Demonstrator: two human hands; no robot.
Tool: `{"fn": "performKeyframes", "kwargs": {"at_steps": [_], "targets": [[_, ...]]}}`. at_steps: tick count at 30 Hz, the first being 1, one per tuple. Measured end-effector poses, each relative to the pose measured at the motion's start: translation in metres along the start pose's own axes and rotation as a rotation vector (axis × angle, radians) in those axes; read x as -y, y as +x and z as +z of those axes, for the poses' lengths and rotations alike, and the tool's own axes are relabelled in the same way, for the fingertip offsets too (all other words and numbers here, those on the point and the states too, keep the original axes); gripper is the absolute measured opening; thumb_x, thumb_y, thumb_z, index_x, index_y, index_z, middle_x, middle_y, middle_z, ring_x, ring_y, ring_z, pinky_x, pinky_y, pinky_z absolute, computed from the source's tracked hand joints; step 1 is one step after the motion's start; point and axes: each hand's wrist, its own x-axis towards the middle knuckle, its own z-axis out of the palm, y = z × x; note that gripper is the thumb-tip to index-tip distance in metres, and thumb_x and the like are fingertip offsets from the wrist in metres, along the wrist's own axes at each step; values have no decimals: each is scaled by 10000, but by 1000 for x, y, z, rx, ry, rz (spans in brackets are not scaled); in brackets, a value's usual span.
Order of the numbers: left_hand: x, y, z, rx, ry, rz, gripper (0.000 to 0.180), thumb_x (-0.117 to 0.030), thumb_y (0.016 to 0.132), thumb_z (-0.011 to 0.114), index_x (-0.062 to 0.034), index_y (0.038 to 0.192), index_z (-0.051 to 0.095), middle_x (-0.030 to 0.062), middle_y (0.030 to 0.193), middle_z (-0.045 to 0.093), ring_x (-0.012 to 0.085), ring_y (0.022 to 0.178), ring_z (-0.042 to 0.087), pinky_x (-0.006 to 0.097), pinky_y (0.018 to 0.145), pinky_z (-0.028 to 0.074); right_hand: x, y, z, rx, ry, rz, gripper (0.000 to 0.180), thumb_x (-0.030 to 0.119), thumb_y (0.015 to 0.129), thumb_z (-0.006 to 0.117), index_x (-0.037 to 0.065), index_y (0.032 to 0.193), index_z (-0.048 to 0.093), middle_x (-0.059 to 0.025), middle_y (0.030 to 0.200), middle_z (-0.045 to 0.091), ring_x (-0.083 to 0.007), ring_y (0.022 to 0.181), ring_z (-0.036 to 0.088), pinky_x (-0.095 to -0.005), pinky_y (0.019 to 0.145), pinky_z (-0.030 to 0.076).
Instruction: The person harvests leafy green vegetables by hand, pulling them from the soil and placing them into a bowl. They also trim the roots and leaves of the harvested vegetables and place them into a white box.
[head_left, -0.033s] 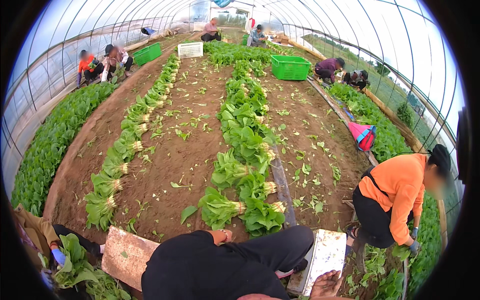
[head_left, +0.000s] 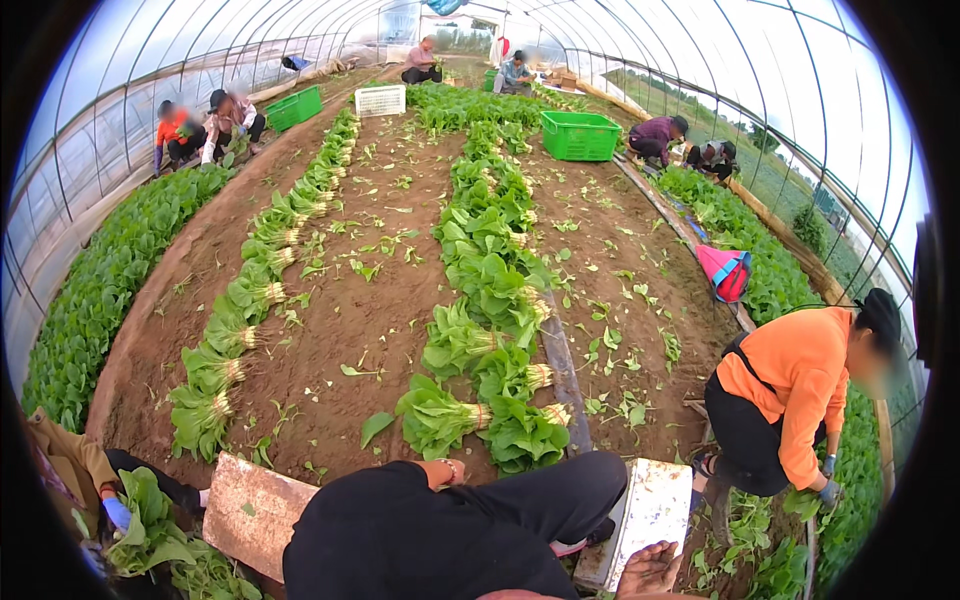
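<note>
My left hand (head_left: 455,472) shows only at the wrist, below a black sleeve and with a bracelet on it. My bent black-trousered leg (head_left: 555,495) hides its fingers. Close beyond it lie tied bunches of leafy greens (head_left: 440,415), their pale stem ends turned right. At the lower edge my right hand (head_left: 650,570) is soil-stained, its fingers apart and nothing in them. It overlaps the near end of a worn white board or box (head_left: 655,505); whether it touches I cannot tell.
A second stained board (head_left: 255,512) lies at my left. A person in orange (head_left: 785,385) crouches at right; a blue-gloved hand (head_left: 117,514) is by loose greens at lower left. Two rows of bunches run up the soil toward a green crate (head_left: 580,136) and a white crate (head_left: 381,100).
My right hand has shifted very slightly left and down. Everything else looks the same.
</note>
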Motion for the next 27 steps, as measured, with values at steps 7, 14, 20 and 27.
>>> {"fn": "performKeyframes", "kwargs": {"at_steps": [7, 14, 20, 27], "targets": [[-16, 5, -2, 31, 17, 42, 533, -326, 719, 630, -33, 1156, 544, 168, 1169, 541, 284, 1091, 514, 365, 884, 430, -16, -16, -131, -64, 233, 110, 420, 429, 893, 448, 48, 1046, 538, -83, 952, 535, -192, 843, 501, -305, 688, 458], [-6, -2, 0, 134, 122, -16, 547, -332, 717, 635, -32, 1164, 537, 167, 1168, 543, 284, 1087, 518, 362, 880, 434, -49, -67, -25, -157, -164, -214, 390, 396, 870, 497, 49, 1048, 520, -58, 912, 513, -182, 839, 473, -325, 709, 435], [-13, 15, -5, -111, 24, 57, 512, -357, 704, 648, -37, 1097, 576, 164, 1101, 581, 284, 1038, 550, 365, 864, 446, -53, -43, 21, -193, 65, -318, 307, 301, 912, 449, 36, 975, 593, -61, 863, 583, -157, 740, 557, -282, 641, 472], [-24, -42, -8, -86, -76, 27, 535, -339, 691, 666, -40, 1123, 561, 153, 1124, 572, 284, 1034, 549, 361, 870, 439, -63, 20, 84, 105, -247, -54, 359, 386, 899, 447, 71, 1010, 581, -61, 896, 583, -187, 794, 575, -333, 675, 486]]}}
